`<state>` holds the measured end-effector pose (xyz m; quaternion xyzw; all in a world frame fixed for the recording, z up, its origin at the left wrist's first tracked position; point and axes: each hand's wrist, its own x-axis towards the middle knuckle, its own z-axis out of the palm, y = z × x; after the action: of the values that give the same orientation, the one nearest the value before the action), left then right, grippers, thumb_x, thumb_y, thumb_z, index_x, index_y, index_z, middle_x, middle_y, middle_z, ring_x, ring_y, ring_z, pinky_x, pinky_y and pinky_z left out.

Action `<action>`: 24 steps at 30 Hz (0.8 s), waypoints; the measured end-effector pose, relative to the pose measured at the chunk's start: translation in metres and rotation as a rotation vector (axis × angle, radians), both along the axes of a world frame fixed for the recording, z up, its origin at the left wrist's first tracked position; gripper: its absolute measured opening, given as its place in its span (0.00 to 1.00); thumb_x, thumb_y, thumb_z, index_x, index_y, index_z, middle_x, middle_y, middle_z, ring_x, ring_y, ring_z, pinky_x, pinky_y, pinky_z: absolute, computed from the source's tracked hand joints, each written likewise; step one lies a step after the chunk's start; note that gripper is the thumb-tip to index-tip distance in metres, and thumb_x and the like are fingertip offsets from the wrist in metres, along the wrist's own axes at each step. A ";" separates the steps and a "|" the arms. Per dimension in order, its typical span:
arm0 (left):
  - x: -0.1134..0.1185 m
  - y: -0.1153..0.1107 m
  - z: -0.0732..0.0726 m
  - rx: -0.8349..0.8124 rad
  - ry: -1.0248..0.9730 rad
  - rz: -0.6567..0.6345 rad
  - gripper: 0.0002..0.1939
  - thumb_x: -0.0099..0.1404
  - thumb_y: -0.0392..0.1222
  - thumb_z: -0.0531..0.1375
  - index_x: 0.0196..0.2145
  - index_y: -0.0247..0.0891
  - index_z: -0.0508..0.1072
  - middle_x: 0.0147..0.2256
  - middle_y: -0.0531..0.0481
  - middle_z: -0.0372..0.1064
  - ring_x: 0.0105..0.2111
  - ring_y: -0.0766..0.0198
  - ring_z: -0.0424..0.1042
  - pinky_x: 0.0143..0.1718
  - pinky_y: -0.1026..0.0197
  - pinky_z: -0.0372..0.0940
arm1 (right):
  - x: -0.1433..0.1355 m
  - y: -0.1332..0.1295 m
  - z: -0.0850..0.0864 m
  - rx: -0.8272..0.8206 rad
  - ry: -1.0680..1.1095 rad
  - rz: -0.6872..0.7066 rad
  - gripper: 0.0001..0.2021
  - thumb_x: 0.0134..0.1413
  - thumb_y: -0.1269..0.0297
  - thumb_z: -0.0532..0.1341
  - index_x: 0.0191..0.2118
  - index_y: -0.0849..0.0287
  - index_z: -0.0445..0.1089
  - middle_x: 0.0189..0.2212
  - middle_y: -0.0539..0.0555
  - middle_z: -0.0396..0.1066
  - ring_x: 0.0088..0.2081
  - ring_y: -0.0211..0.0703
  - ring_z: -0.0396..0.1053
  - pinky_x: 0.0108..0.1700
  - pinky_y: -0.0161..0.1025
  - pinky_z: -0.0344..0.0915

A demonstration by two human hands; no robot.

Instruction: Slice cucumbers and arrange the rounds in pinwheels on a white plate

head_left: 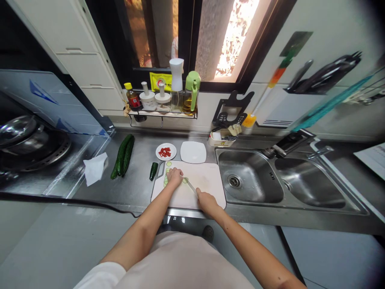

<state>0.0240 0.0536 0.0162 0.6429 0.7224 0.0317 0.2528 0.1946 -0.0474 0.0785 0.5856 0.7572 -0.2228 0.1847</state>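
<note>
- Counter point(138, 200) of steel runs to both sides of the hands, with a white board point(207, 174) beneath them.
- Left of the hands, a cucumber stub point(153, 171) lies just beside the board; farther out come whole cucumbers point(128, 155), paper point(95, 168) and a pot point(25, 134) on the stove point(55, 156).
- Beyond the hands sit a round plate point(158, 151) of red pieces point(165, 152) and a square plate point(193, 152); past them, a rack point(164, 115) of bottles point(177, 76) hangs below the window point(207, 44).
- Right of the hands is the sink point(252, 192), just beside the board.
- On the body side of the hands, the board's near edge runs close to the counter's front edge.
- Bare board spreads beyond and to the right of the right hand point(207, 202).
- Left hand point(175, 177) is bent over the slices point(166, 181) at the board's left; I cannot tell whether it pinches any.
- Right hand is curled tight around the knife point(192, 187), blade angled away and leftward; one slice is at its far end, near the left fingers.
- Both forearms point(156, 212) reach forward, converging over the board.
</note>
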 end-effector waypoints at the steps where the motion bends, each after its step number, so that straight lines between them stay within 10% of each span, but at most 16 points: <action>1: 0.000 0.000 0.000 0.000 0.000 0.002 0.06 0.58 0.43 0.61 0.35 0.46 0.73 0.46 0.49 0.65 0.51 0.53 0.59 0.49 0.52 0.50 | 0.001 -0.001 -0.001 0.002 -0.003 0.002 0.20 0.55 0.75 0.49 0.55 0.62 0.53 0.39 0.65 0.72 0.44 0.51 0.71 0.39 0.41 0.62; 24: 0.001 -0.001 0.006 -0.013 0.013 -0.012 0.06 0.58 0.43 0.60 0.36 0.46 0.73 0.47 0.47 0.65 0.51 0.52 0.59 0.50 0.52 0.51 | 0.000 0.001 0.004 0.005 -0.012 0.016 0.19 0.56 0.76 0.48 0.54 0.62 0.54 0.39 0.65 0.72 0.44 0.50 0.71 0.41 0.41 0.63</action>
<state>0.0249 0.0523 0.0218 0.6457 0.7203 0.0213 0.2525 0.1946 -0.0463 0.0830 0.5815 0.7612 -0.2160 0.1893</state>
